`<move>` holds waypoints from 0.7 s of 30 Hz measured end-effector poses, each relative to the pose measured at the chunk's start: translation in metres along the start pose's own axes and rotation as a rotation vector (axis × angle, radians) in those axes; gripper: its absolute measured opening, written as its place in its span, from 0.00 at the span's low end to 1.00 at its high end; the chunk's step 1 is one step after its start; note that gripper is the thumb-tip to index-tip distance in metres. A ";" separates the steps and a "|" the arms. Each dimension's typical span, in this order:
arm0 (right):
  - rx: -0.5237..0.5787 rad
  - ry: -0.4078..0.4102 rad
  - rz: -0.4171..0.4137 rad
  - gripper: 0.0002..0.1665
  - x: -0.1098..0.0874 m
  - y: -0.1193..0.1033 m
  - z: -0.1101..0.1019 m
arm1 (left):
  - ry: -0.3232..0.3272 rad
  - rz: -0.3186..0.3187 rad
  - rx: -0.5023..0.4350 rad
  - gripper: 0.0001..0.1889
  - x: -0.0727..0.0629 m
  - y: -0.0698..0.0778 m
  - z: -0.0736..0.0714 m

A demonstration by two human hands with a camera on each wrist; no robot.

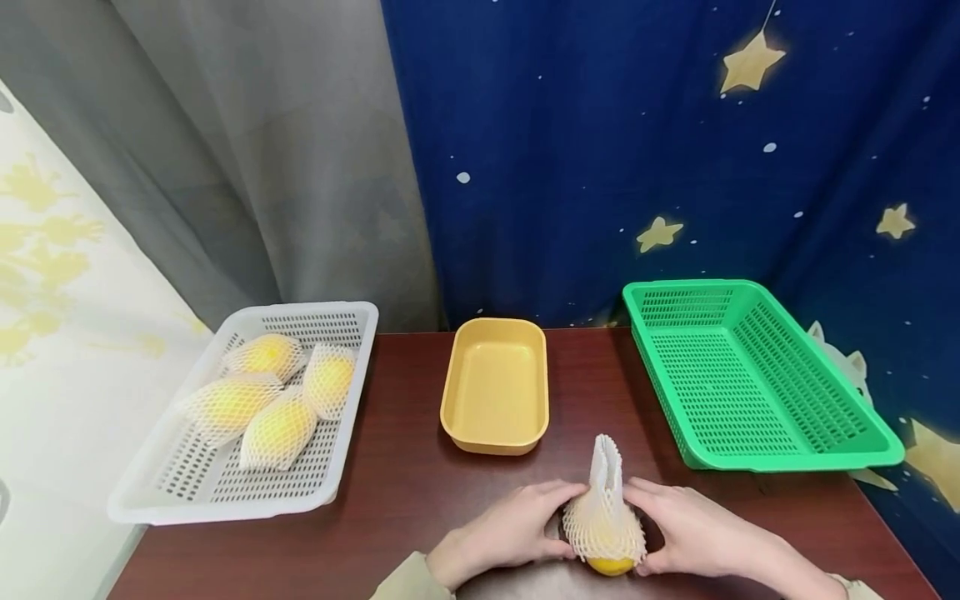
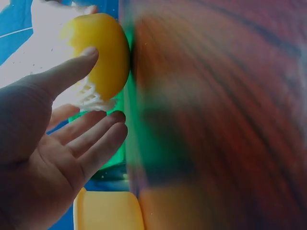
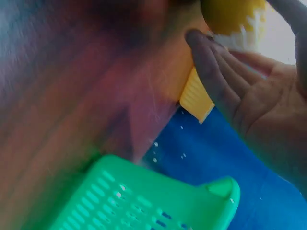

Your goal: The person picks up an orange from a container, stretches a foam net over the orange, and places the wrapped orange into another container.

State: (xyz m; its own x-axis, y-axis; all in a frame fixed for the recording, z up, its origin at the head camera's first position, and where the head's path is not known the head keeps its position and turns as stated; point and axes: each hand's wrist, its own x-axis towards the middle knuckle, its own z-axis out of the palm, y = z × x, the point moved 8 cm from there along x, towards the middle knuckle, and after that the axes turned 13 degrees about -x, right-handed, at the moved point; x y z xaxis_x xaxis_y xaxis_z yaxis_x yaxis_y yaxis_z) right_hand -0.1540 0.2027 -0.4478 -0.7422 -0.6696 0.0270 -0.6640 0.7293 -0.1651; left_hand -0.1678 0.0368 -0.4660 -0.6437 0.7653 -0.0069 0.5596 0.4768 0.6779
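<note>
Near the table's front edge a yellow fruit (image 1: 610,567) sits inside a white foam net sleeve (image 1: 602,527), whose loose end sticks up. Only the fruit's smooth bottom end shows below the net. My left hand (image 1: 517,527) holds it from the left, its thumb lying on the bare yellow skin (image 2: 111,52) in the left wrist view. From the other side my right hand (image 1: 697,530) holds the net and fruit between thumb and fingers. The right wrist view shows the right hand (image 3: 261,98) with the fruit (image 3: 230,17) cut off at the top.
On the left a white basket (image 1: 349,417) holds several yellow fruits (image 1: 281,429) in foam nets. A small yellow tray (image 1: 495,392) stands behind the hands. At the right is a green basket (image 1: 720,392). Grey and blue curtains (image 1: 525,167) hang behind the dark red table (image 1: 397,450).
</note>
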 end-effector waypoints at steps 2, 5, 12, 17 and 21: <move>0.024 0.014 0.017 0.44 0.004 0.000 0.002 | 0.006 -0.036 -0.020 0.40 0.001 -0.004 0.000; 0.046 0.026 0.038 0.44 0.011 0.001 0.005 | 0.026 -0.079 -0.049 0.41 0.002 -0.011 -0.001; 0.097 0.040 0.023 0.45 0.029 -0.002 0.006 | 0.076 -0.052 -0.157 0.41 -0.003 -0.023 -0.014; 0.191 0.091 0.013 0.46 0.041 -0.005 -0.003 | 0.104 -0.014 -0.432 0.39 -0.013 -0.035 -0.026; 0.356 0.172 0.015 0.44 0.056 -0.003 -0.019 | 0.164 0.010 -0.630 0.36 -0.021 -0.043 -0.042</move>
State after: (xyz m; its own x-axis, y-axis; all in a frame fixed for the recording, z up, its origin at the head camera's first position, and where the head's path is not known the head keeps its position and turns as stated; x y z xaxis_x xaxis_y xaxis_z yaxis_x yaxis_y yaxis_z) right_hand -0.1954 0.1653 -0.4274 -0.7761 -0.6039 0.1815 -0.6022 0.6243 -0.4976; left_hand -0.2006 -0.0176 -0.4640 -0.7392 0.6687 0.0800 0.1848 0.0872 0.9789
